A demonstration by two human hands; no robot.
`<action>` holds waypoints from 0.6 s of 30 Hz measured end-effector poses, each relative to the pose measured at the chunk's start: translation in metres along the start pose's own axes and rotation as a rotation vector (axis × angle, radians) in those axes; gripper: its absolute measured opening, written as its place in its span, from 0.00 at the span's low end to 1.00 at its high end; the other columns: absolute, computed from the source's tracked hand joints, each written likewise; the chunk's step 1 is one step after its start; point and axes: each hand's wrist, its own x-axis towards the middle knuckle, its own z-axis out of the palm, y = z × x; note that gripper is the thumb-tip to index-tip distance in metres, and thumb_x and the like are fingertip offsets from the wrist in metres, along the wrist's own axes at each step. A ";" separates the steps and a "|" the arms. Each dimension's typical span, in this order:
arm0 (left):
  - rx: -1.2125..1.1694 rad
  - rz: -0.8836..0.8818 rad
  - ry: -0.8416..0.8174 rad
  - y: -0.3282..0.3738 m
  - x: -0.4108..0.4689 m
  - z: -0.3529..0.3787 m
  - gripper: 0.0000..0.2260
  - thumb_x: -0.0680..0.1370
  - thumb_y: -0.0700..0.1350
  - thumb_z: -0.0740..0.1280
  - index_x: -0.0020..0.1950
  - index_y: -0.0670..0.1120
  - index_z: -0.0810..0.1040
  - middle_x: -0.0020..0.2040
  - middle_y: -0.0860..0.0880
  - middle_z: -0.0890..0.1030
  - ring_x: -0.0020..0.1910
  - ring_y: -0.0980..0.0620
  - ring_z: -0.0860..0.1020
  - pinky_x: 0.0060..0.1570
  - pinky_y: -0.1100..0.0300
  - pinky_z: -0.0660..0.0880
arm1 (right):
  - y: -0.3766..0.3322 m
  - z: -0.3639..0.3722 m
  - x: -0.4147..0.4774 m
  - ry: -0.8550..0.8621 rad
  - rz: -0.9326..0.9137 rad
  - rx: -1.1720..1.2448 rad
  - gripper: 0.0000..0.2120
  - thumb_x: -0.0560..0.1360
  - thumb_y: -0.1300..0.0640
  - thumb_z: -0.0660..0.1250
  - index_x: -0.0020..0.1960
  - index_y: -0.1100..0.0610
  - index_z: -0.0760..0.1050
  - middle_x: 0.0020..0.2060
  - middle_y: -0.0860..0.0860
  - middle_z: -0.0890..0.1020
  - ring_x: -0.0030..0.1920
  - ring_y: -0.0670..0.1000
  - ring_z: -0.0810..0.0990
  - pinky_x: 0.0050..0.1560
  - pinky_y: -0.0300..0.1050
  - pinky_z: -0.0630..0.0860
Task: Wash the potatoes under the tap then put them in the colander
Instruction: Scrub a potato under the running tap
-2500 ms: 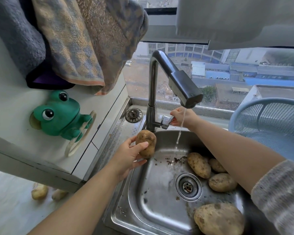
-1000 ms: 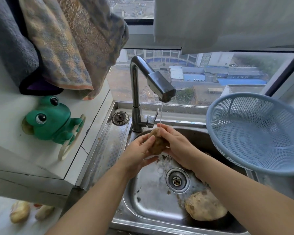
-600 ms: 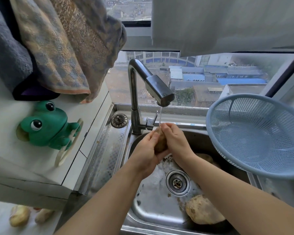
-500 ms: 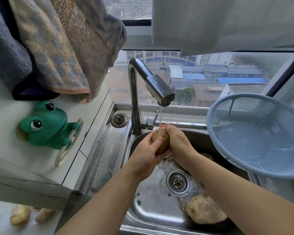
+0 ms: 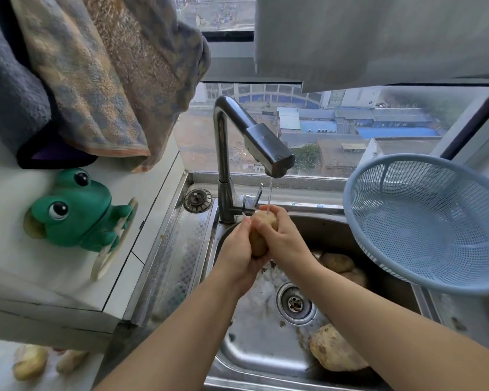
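A brown potato (image 5: 259,234) is clasped between my left hand (image 5: 236,253) and my right hand (image 5: 284,239), right under the thin stream from the tap (image 5: 267,149). Both hands wrap it over the steel sink (image 5: 237,334). A large potato (image 5: 335,352) lies at the sink's near right, partly under my right forearm. Two more potatoes (image 5: 338,262) rest at the far right of the basin. The blue colander (image 5: 424,221) stands tilted on the sink's right rim, with nothing in it.
A green frog holder (image 5: 74,211) hangs on the white wall at left, under several draped towels (image 5: 96,80). A sink plug (image 5: 197,196) lies left of the tap base. Pale lumps lie on the floor (image 5: 30,361) at lower left. A window is behind the sink.
My right hand left the tap handle and joined the left around the potato. Both brought it under the stream and have been turning it there; my view shifted down and left.
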 end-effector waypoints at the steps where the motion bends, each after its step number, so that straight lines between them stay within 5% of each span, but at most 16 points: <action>1: 0.015 0.016 -0.017 -0.001 -0.002 -0.001 0.14 0.85 0.48 0.52 0.54 0.46 0.77 0.50 0.45 0.82 0.48 0.52 0.82 0.37 0.59 0.79 | 0.000 0.003 0.002 0.037 0.024 0.019 0.12 0.78 0.53 0.65 0.60 0.53 0.71 0.52 0.52 0.79 0.56 0.51 0.79 0.60 0.50 0.77; 6: 0.165 0.102 -0.173 -0.009 -0.008 -0.013 0.10 0.83 0.41 0.58 0.62 0.48 0.73 0.57 0.46 0.80 0.56 0.51 0.80 0.50 0.57 0.79 | -0.004 0.005 0.003 0.079 0.222 0.215 0.12 0.83 0.53 0.55 0.56 0.55 0.76 0.51 0.55 0.81 0.58 0.57 0.79 0.63 0.56 0.75; 11: 0.183 0.172 -0.106 -0.006 -0.004 -0.013 0.11 0.76 0.45 0.69 0.58 0.46 0.75 0.52 0.44 0.81 0.43 0.55 0.84 0.38 0.63 0.79 | -0.007 -0.004 -0.006 -0.066 0.182 0.222 0.12 0.84 0.54 0.52 0.63 0.51 0.71 0.54 0.55 0.79 0.60 0.57 0.77 0.63 0.56 0.75; 14: 0.200 0.141 -0.085 -0.004 0.001 -0.006 0.13 0.78 0.47 0.67 0.57 0.40 0.74 0.34 0.51 0.78 0.28 0.59 0.77 0.26 0.66 0.72 | -0.009 -0.012 -0.008 -0.138 0.132 0.225 0.14 0.84 0.54 0.52 0.68 0.51 0.67 0.52 0.53 0.80 0.55 0.51 0.78 0.58 0.47 0.76; 18: 0.116 -0.016 0.006 0.001 0.006 0.004 0.11 0.79 0.53 0.64 0.46 0.46 0.78 0.29 0.51 0.76 0.26 0.57 0.73 0.26 0.65 0.69 | -0.006 -0.018 -0.009 -0.230 0.053 0.055 0.24 0.82 0.55 0.58 0.77 0.51 0.57 0.64 0.54 0.75 0.63 0.50 0.75 0.70 0.50 0.68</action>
